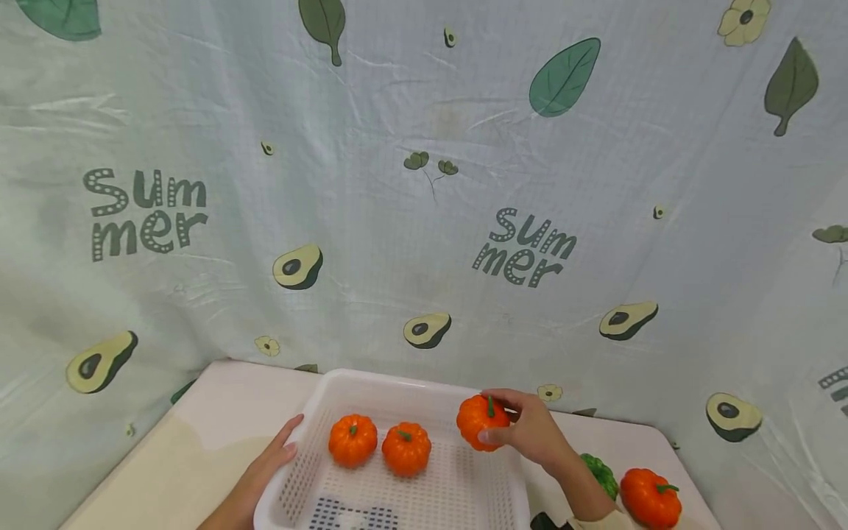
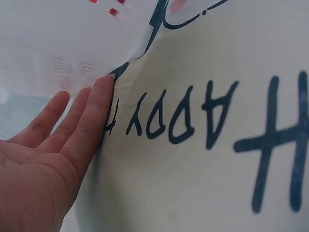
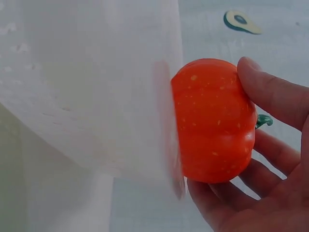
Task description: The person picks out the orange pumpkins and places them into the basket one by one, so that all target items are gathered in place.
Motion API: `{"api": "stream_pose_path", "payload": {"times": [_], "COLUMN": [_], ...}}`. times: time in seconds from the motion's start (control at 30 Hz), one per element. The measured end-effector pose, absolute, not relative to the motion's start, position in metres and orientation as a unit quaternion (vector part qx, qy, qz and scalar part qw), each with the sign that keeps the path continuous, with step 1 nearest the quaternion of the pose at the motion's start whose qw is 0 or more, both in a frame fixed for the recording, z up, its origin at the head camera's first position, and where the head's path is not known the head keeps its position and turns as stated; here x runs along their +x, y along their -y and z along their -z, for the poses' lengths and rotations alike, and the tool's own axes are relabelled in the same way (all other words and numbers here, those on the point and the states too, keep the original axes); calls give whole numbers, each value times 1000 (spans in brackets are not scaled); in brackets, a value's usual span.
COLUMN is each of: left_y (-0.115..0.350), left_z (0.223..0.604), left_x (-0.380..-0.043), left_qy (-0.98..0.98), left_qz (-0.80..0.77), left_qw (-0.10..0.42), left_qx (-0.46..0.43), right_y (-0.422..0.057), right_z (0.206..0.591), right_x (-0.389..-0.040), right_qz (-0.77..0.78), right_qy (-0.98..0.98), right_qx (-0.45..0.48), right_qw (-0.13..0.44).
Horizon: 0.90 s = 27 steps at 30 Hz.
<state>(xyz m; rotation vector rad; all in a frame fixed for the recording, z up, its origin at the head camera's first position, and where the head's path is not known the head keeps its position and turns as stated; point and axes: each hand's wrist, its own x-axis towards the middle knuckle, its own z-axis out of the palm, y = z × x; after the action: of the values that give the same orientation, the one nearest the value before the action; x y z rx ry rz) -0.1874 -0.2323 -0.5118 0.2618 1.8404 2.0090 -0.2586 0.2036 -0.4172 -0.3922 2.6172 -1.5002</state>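
Note:
My right hand (image 1: 533, 430) grips a small orange pumpkin (image 1: 478, 423) with a green stem, over the right part of a white perforated plastic basket (image 1: 404, 381). In the right wrist view, thumb and fingers curl round the pumpkin (image 3: 215, 121), which the basket wall (image 3: 96, 96) partly hides. Two more orange pumpkins, one on the left (image 1: 352, 440) and one nearer the middle (image 1: 406, 449), sit on the basket floor. Along the basket's left side lies my left hand (image 1: 268, 460); the left wrist view shows its fingers fairly straight against the outer wall (image 2: 48, 43).
Right of the basket, another orange pumpkin (image 1: 651, 499) and a green bumpy vegetable (image 1: 599, 475) lie on the table, partly behind my right forearm. A pale cloth with dark lettering (image 2: 193, 183) covers the table. Behind it hangs a curtain (image 1: 371, 221) printed with avocados and leaves.

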Motion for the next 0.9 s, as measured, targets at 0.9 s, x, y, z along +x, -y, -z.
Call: {"api": "stream_pose_path", "payload": {"times": [0.9], "left_y": [222], "left_z": [499], "left_x": [-179], "left_qy": [-709], "left_qz": [-692], "left_qw": [136], "left_qx": [13], "right_y": [-193], "right_z": [406], "right_x": [-271], "right_qz": [419], "right_qy": [-885], "right_qx": [-190], "right_qw": [70]}}
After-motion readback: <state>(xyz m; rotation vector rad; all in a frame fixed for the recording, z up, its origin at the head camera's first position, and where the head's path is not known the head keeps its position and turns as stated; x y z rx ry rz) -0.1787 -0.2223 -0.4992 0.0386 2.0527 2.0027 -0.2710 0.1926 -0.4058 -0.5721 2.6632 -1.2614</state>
